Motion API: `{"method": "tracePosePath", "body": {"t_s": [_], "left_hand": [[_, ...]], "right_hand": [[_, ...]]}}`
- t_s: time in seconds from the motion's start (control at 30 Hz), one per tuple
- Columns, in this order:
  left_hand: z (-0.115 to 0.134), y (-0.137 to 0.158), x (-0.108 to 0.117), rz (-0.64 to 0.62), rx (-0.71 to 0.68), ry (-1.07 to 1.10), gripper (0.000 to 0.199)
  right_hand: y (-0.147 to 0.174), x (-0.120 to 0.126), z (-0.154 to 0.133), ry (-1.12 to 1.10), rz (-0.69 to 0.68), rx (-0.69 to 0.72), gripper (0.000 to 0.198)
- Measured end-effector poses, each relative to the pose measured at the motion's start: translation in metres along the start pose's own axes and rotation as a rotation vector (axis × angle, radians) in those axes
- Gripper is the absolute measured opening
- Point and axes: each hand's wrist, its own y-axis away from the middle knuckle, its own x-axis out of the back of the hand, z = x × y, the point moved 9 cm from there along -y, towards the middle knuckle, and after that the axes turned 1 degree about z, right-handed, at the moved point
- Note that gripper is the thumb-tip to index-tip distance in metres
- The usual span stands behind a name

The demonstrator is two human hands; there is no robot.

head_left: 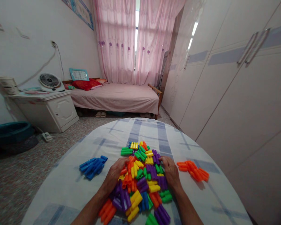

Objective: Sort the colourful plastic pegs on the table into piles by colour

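A heap of plastic building blocks, shaped like joined tubes in purple, yellow, green, orange and blue, lies on the table between my hands. My left hand rests at the heap's left side, its loosely bent fingers reaching the orange blocks. On the opposite side, my right hand is curved against the edge, fingertips beside a purple block. Neither hand shows a block lifted off the table. Separate from the heap lie a group of blue blocks at left and a group of orange blocks at right.
A white-and-blue checked cloth covers the rounded table. Beyond it stand a bed, a white cabinet bearing a fan, and a teal basin. Tall wardrobes line the right side.
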Motion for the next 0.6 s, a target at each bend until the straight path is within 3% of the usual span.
{"method": "tracePosePath", "body": {"t_s": [0.6], "left_hand": [[-0.0001, -0.0001, 0.0006, -0.007, -0.019, -0.021, 0.036]], "right_hand": [[0.0024, -0.0009, 0.0033, -0.072, -0.039, -0.048, 0.042]]}}
